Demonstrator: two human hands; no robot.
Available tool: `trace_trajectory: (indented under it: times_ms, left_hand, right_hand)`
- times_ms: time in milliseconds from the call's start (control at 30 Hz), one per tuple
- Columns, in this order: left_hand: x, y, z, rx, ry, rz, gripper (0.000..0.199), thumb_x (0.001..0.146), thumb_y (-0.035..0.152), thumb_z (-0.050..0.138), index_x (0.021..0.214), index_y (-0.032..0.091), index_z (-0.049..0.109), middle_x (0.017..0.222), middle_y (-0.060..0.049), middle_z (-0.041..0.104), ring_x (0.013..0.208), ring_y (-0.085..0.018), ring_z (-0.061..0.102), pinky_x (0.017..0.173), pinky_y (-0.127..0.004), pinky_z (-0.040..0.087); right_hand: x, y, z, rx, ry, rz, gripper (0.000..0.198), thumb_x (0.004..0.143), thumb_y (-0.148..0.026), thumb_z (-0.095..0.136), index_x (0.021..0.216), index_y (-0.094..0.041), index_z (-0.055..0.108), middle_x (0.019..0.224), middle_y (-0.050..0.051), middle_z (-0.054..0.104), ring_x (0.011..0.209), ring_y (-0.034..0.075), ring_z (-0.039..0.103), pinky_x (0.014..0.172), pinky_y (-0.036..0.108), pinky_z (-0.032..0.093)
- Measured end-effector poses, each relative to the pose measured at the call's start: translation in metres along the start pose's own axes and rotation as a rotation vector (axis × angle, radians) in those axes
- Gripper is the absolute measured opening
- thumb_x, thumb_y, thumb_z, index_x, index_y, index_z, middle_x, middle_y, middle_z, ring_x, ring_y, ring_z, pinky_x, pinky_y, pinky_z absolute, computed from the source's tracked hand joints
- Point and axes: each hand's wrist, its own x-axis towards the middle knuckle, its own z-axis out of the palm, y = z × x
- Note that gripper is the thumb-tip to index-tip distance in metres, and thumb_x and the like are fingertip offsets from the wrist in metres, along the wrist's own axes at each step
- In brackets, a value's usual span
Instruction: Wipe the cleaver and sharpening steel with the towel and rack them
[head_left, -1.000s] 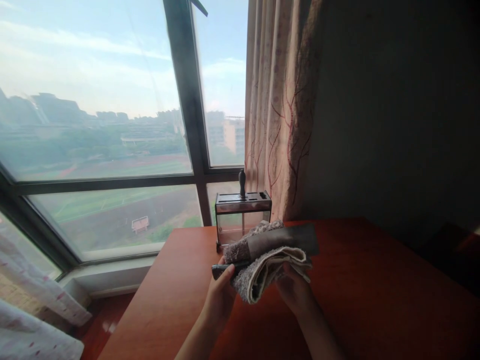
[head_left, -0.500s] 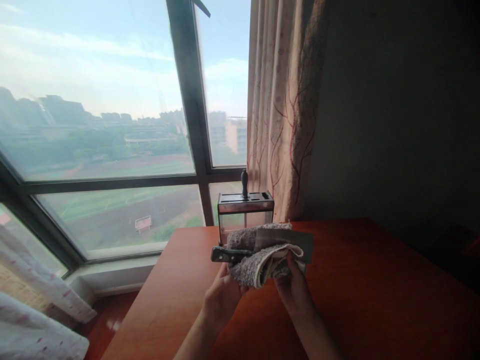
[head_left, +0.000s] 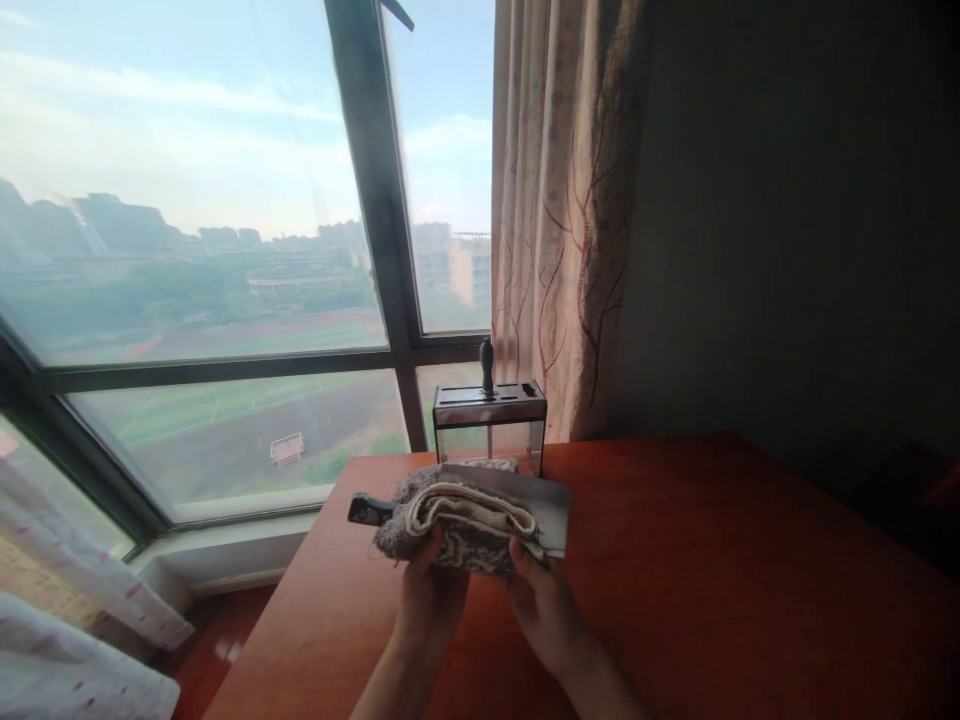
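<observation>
A cleaver [head_left: 551, 505] lies across a folded grey towel [head_left: 450, 550], its dark riveted handle [head_left: 367, 509] poking out to the left and its broad blade to the right. Part of the blade is covered by a fold of the towel. My left hand [head_left: 431, 590] grips the towel from below near the handle, thumb pressed on the fold. My right hand [head_left: 544, 600] pinches the towel's right end just under the blade. Both hands hold the bundle above the table; the fingers beneath are hidden.
Behind the bundle stands a clear-sided knife block [head_left: 490, 405] with a slotted top and one dark-handled tool [head_left: 487, 367] upright in it. The reddish wooden table [head_left: 675, 580] extends to the right. Beyond are a window [head_left: 225, 300] and a curtain [head_left: 562, 220].
Both hands have shifted the towel and cleaver to the left. The towel's fold now lies lengthwise over the blade, and my left thumb has come up onto it.
</observation>
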Motion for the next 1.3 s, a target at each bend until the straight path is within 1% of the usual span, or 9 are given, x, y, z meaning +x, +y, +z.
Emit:
trace_trajectory:
  times_ms: [167,400,567,633,733,833,1033,1200,1300]
  left_hand:
    - [0.005,0.028,0.002,-0.116,0.146,0.048,0.029,0.092,0.015,0.048,0.108,0.024,0.071,0.095,-0.003,0.077,0.086,-0.02,0.071,0.089,-0.034,0.053]
    - [0.009,0.039,0.003,-0.128,0.21,0.078,0.036,0.095,0.013,0.042,0.123,0.022,0.063,0.1,-0.005,0.077,0.089,-0.021,0.072,0.085,-0.033,0.055]
    - [0.013,0.042,-0.003,-0.127,0.229,0.115,0.039,0.093,0.011,0.044,0.127,0.021,0.059,0.101,-0.005,0.077,0.089,-0.02,0.072,0.082,-0.03,0.056]
    - [0.013,0.044,-0.004,-0.136,0.218,0.12,0.039,0.093,0.012,0.045,0.128,0.022,0.059,0.103,-0.005,0.076,0.091,-0.021,0.072,0.083,-0.031,0.056]
    - [0.013,0.047,-0.004,-0.151,0.207,0.105,0.037,0.093,0.013,0.044,0.125,0.023,0.061,0.102,-0.005,0.076,0.09,-0.022,0.072,0.084,-0.033,0.056]
    - [0.013,0.047,-0.003,-0.149,0.238,0.102,0.035,0.093,0.013,0.043,0.12,0.022,0.064,0.097,-0.005,0.077,0.086,-0.021,0.072,0.083,-0.032,0.056]
    - [0.007,0.026,0.0,-0.049,0.294,0.022,0.028,0.091,0.013,0.048,0.112,0.015,0.067,0.085,-0.007,0.078,0.076,-0.022,0.073,0.084,-0.038,0.057]
    - [-0.001,0.006,0.001,0.039,0.287,-0.074,0.026,0.087,0.02,0.057,0.109,0.013,0.067,0.082,-0.008,0.077,0.073,-0.025,0.073,0.08,-0.042,0.058]
    - [-0.001,0.009,0.0,0.038,0.28,-0.075,0.021,0.085,0.02,0.059,0.102,0.014,0.069,0.083,-0.008,0.078,0.074,-0.025,0.073,0.079,-0.042,0.059]
  right_hand:
    - [0.0,-0.006,-0.01,-0.006,0.014,-0.012,0.041,0.07,-0.04,0.08,0.107,-0.025,0.067,0.11,0.004,0.07,0.093,0.021,0.067,0.076,0.03,0.053]
    - [0.008,-0.011,-0.02,-0.507,0.064,-0.147,0.029,0.079,-0.046,0.069,0.076,-0.017,0.07,0.067,0.003,0.067,0.06,0.015,0.059,0.056,0.024,0.047]
    - [0.011,-0.005,-0.021,-0.586,0.015,-0.092,0.033,0.077,-0.049,0.07,0.074,-0.016,0.07,0.06,0.003,0.066,0.052,0.015,0.056,0.05,0.025,0.044]
    - [0.011,-0.005,-0.024,-0.614,-0.032,-0.047,0.032,0.076,-0.048,0.072,0.076,-0.016,0.072,0.061,0.004,0.067,0.054,0.016,0.058,0.052,0.026,0.045]
    - [0.01,-0.011,-0.027,-0.708,-0.113,-0.069,0.028,0.072,-0.043,0.076,0.082,-0.018,0.076,0.083,0.007,0.073,0.074,0.021,0.065,0.063,0.028,0.049]
    - [0.01,-0.021,-0.03,-0.725,-0.084,-0.123,0.03,0.073,-0.043,0.076,0.092,-0.02,0.075,0.099,0.008,0.072,0.09,0.024,0.064,0.075,0.029,0.049]
    - [0.005,-0.02,-0.029,-0.577,-0.001,-0.069,0.038,0.076,-0.053,0.069,0.088,-0.018,0.074,0.077,0.005,0.071,0.072,0.021,0.063,0.067,0.029,0.049]
    - [-0.004,-0.018,-0.021,-0.592,0.003,-0.029,0.039,0.075,-0.053,0.071,0.095,-0.019,0.074,0.085,0.007,0.072,0.087,0.027,0.066,0.083,0.038,0.05]
    - [-0.007,-0.016,-0.02,-0.638,-0.074,-0.041,0.037,0.082,-0.052,0.063,0.096,-0.02,0.073,0.082,0.006,0.07,0.083,0.025,0.063,0.078,0.036,0.05]
